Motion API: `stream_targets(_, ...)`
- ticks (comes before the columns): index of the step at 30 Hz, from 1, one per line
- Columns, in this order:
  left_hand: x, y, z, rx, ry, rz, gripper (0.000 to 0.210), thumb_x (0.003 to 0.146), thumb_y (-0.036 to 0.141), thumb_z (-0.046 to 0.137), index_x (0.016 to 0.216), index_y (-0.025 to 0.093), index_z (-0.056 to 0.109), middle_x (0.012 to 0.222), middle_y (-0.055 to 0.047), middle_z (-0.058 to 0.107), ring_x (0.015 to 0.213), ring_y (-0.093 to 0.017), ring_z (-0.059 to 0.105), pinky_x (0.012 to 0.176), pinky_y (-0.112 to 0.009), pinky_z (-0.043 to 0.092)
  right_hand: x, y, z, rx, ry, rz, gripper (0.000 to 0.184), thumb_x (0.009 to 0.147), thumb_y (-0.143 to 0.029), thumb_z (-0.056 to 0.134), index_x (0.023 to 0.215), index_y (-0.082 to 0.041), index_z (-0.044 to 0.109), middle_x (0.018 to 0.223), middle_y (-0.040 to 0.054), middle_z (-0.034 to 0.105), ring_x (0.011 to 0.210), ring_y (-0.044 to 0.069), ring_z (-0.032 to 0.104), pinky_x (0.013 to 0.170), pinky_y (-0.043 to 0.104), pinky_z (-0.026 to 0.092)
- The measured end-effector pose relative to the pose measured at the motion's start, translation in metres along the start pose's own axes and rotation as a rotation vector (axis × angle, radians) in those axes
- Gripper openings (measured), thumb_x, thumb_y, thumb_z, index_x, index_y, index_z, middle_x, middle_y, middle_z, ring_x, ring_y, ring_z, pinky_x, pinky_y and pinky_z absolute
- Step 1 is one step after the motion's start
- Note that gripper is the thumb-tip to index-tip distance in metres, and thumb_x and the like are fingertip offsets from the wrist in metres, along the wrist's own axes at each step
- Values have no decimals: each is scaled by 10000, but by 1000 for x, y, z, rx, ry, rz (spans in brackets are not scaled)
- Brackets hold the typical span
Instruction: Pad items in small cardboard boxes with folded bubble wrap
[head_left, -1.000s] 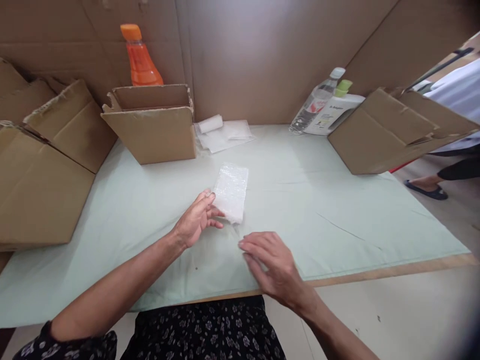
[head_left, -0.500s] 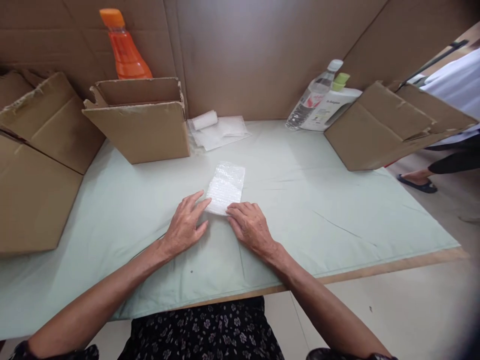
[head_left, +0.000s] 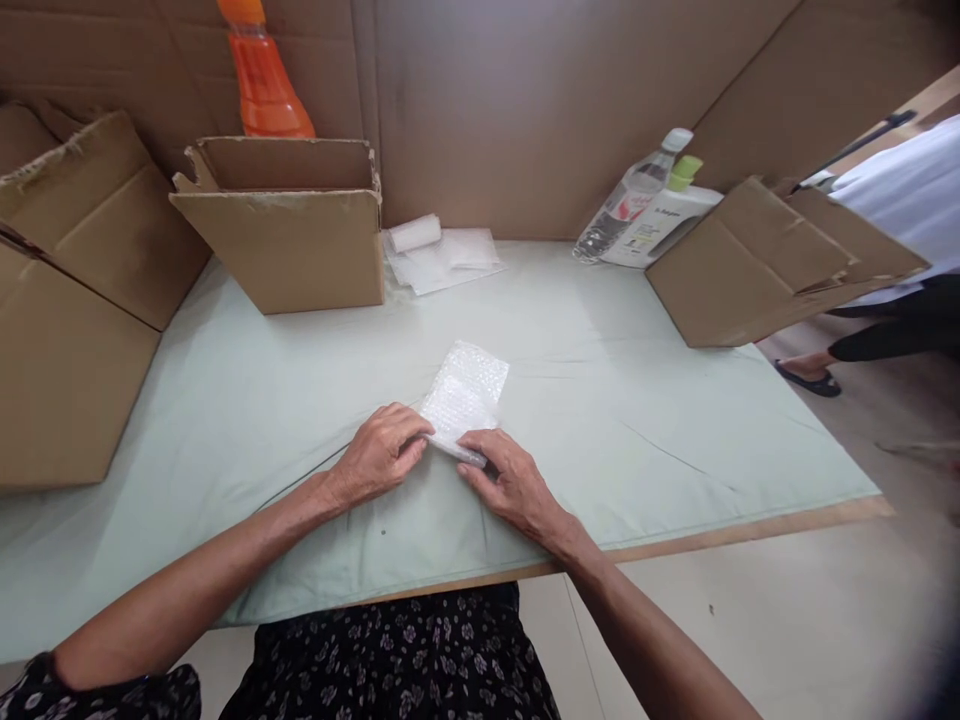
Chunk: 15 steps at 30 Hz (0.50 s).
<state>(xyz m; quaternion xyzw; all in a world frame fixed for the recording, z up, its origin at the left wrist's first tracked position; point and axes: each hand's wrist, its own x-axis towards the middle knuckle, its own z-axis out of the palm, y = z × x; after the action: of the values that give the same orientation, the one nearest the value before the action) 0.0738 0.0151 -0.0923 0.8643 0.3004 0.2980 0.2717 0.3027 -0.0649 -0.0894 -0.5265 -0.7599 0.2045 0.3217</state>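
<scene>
A small piece of bubble wrap lies turned at an angle on the green cloth in front of me, its near edge folded or rolled into a narrow band. At its lower left corner, my left hand pinches the edge between thumb and fingers. My right hand is curled round the lower right end of the same edge, with the thumb below and the fingers on top. Whether anything lies inside the fold is hidden.
Behind lie more bubble wrap sheets with a small roll. An open cardboard box stands before an orange bottle. Two bottles lean by another box at right; a larger box stands left. A person is beyond the table.
The bubble wrap has turned clockwise and shifted slightly right and nearer to me. My left fingers, spread before, now pinch its corner, and my right hand has closed round the near edge.
</scene>
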Motion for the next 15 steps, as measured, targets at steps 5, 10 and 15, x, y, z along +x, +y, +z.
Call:
stream_targets(5, 4, 12, -3, -39, -48, -234, 191, 905, 191, 535, 969, 200, 715, 849, -33, 735, 784, -185, 653, 736, -320, 511, 0, 0, -4, 108, -6, 228, 217, 975, -296, 565, 1152, -229, 670, 931, 31, 752, 736, 171, 680, 726, 312, 574)
stream_targets(10, 9, 20, -6, 87, -185, -365, 194, 895, 219, 558, 1010, 218, 715, 795, 8, 729, 686, -158, 646, 653, -275, 482, -6, -10, -4, -149, 202, 25, 219, 971, -238, 585, 1175, -195, 654, 1106, 103, 737, 952, 227, 696, 809, 366, 552)
stream_targets(15, 14, 13, -4, 265, -124, -313, 238, 907, 235, 592, 1115, 182, 695, 1037, -100, 739, 933, -251, 681, 834, -385, 539, 1, -16, 0, -436, 26, -147, 241, 943, -208, 633, 1178, -168, 669, 1194, 146, 724, 1103, 315, 651, 874, 464, 504)
